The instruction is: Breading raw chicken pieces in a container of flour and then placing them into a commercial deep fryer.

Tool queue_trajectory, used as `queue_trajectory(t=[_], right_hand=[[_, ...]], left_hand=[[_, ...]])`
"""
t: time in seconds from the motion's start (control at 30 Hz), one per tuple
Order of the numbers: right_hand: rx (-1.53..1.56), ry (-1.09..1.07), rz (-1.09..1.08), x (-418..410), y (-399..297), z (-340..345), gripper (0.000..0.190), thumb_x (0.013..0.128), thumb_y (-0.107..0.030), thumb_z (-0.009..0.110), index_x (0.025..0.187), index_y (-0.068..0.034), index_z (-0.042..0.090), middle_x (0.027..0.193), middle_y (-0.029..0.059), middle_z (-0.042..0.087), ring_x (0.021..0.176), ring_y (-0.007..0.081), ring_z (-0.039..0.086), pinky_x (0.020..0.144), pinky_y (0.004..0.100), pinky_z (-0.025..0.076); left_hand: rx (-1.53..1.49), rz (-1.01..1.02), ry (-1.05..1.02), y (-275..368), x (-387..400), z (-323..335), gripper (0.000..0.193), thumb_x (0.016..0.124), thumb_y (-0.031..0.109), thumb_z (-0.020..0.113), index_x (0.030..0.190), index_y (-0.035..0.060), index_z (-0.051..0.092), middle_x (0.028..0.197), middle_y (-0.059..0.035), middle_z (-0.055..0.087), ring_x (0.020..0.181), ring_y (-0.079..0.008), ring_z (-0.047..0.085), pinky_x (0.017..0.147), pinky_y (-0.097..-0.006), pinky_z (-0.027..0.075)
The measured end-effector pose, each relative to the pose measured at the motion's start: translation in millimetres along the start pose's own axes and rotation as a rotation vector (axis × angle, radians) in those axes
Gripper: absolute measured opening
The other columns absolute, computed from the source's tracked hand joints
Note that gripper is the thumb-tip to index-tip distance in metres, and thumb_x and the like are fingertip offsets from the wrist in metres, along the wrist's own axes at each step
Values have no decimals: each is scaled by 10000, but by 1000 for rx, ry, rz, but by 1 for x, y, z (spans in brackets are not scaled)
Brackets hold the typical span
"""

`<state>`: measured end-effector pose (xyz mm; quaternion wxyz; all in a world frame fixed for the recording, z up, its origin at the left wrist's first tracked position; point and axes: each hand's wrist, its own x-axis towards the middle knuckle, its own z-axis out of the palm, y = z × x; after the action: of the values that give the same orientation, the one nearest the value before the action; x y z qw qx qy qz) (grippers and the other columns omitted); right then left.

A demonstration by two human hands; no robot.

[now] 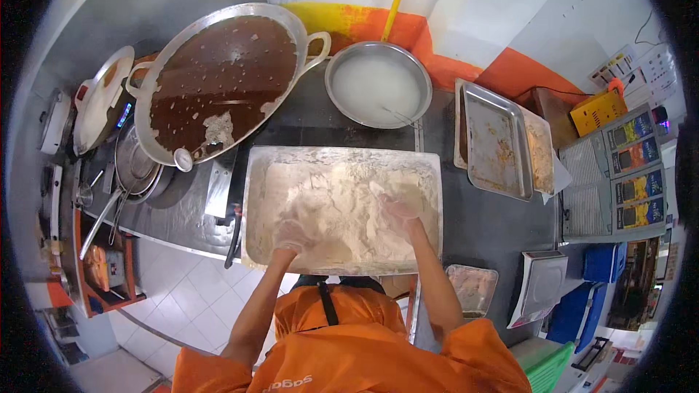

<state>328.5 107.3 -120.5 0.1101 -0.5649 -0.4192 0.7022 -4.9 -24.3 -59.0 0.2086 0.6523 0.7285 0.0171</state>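
A large rectangular metal tray (253, 202) lies before me, with pale flour-like powder (344, 196) spread over its bottom. Both of my hands are in that tray and coated with the powder. My left hand (292, 236) touches the powder at the near left. Farther in, on the right side, is my right hand (401, 206). Motion blur and powder hide the fingers, so whether either hand grips anything does not show.
A big two-handled pan (148, 73) of dark oil sits back left, with a sieve (136, 166) below it. Behind the tray stands a metal bowl (334, 101) of cloudy liquid holding a wire tool. Stacked trays (497, 142), a scale (538, 284) and a small tray (474, 286) are to the right.
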Motion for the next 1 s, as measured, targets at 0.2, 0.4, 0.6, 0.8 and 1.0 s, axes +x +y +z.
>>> queue_trajectory(t=[0.2, 0.4, 0.6, 0.8, 1.0], right_hand=[[-1269, 541, -537, 25, -72, 136, 925, 734, -533, 658, 1361, 81, 366, 1217, 196, 547, 1050, 276, 571, 954, 370, 435], [-1296, 178, -374, 77, -27, 136, 837, 722, -542, 640, 1333, -2, 452, 1105, 194, 619, 1005, 275, 600, 898, 385, 458], [-342, -105, -210, 95, 7, 109, 409, 918, -268, 536, 1228, -2, 550, 1127, 100, 604, 1026, 190, 564, 916, 324, 447], [81, 46, -39, -45, -123, 133, 440, 938, -252, 559, 1286, 6, 482, 1183, 93, 577, 1097, 192, 540, 941, 313, 437], [675, -26, -339, -65, -85, 73, 396, 897, -194, 611, 1219, 15, 514, 1246, 141, 541, 1127, 254, 539, 986, 359, 428]], left_hand=[[90, -225, -420, -11, 39, 76, 1066, 750, 417, 656, 1387, -172, 36, 1241, -355, 462, 1103, -418, 533, 1006, -490, 367], [-70, -68, -185, 42, 45, 30, 439, 707, 379, 683, 925, -1, 654, 913, -207, 662, 915, -345, 636, 855, -433, 479], [-159, 88, 126, 17, 41, 32, 374, 685, 362, 709, 792, 7, 661, 804, -198, 653, 767, -341, 636, 708, -409, 516], [-190, 289, 191, 23, 24, -28, 239, 690, 243, 689, 724, 10, 645, 694, -158, 621, 663, -330, 608, 677, -374, 510], [-445, 95, 66, 60, 18, -98, 517, 725, 171, 690, 1180, 27, 492, 967, -161, 636, 887, -295, 618, 859, -348, 482]])
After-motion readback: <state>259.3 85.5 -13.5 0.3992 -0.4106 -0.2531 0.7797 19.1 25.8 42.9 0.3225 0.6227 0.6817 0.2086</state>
